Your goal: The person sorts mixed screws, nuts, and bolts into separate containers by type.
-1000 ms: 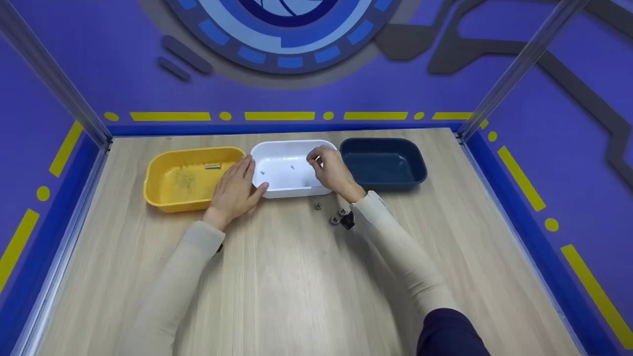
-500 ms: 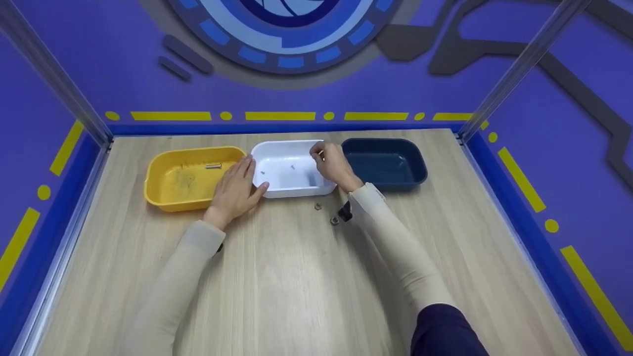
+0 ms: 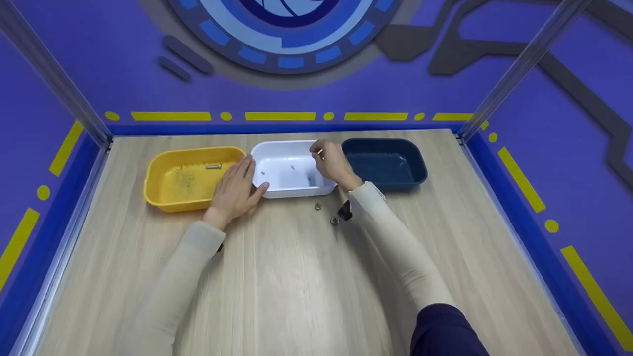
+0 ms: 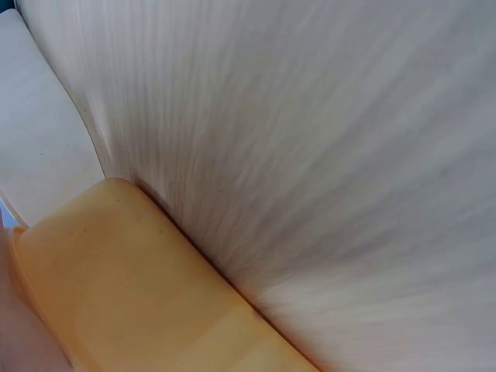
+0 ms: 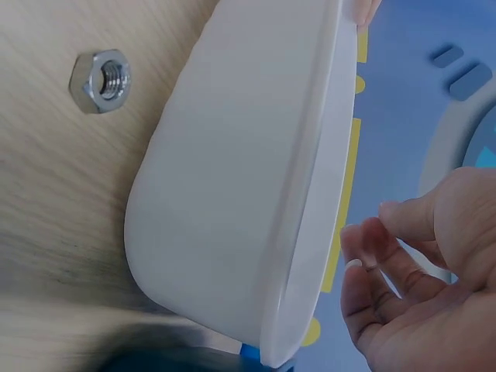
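Observation:
My left hand (image 3: 233, 190) lies with straight fingers across the adjoining rims of the yellow tray (image 3: 170, 203) and the white tray (image 3: 292, 193). Over the right end of the white tray is my right hand (image 3: 332, 163). In the right wrist view its fingers (image 5: 403, 267) are loosely bent, thumb close to the index finger, and nothing shows between them. Two small screws lie in the white tray, one screw (image 3: 293, 167) near its middle. A dark spot (image 3: 310, 179) below the right fingertips is too blurred to name. A metal pin (image 3: 213, 166) lies in the yellow tray.
A dark blue tray (image 3: 383, 183) stands right of the white one. On the wooden table (image 3: 287, 277) in front are a hex nut (image 3: 318, 206) and another nut (image 3: 335, 220) beside the black wrist camera (image 3: 345, 211). Blue panels (image 3: 296, 99) wall the table in.
The right hand has shifted slightly right, and its wrist camera now covers the third nut. The dark spot in the white tray looks more distinct. The left hand has stayed put.

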Action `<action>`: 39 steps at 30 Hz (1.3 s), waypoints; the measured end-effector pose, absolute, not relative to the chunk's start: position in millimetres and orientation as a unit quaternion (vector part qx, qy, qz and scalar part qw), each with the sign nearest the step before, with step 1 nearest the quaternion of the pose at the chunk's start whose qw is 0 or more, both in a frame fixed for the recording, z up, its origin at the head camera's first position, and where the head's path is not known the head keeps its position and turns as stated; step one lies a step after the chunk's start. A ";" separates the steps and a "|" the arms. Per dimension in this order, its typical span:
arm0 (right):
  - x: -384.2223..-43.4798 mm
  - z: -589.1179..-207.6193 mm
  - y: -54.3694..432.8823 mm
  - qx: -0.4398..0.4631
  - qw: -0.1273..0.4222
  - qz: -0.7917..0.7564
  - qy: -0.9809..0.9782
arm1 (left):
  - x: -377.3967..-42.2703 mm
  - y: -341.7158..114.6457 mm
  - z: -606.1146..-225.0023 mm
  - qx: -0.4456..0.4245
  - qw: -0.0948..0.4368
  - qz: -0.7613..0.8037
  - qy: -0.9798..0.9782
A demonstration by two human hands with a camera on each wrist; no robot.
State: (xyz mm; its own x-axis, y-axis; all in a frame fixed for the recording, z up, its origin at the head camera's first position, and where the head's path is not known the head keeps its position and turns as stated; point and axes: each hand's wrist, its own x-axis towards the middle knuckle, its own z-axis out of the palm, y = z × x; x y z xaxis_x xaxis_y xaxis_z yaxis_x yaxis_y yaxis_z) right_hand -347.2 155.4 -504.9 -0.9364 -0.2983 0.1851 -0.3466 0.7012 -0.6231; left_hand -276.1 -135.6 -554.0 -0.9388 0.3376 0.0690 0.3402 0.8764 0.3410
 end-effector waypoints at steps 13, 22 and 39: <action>-332.5 -490.0 182.2 0.204 0.064 0.347 -0.913 | -276.0 -133.8 -549.2 -0.177 0.003 -0.167 -0.970; -319.7 -482.4 219.3 0.211 0.087 0.354 -0.907 | -275.3 -133.5 -545.8 -0.179 0.013 -0.160 -0.971; -300.8 -489.2 298.6 0.212 0.116 0.309 -0.920 | -249.0 -102.5 -544.7 -0.213 0.078 -0.227 -0.947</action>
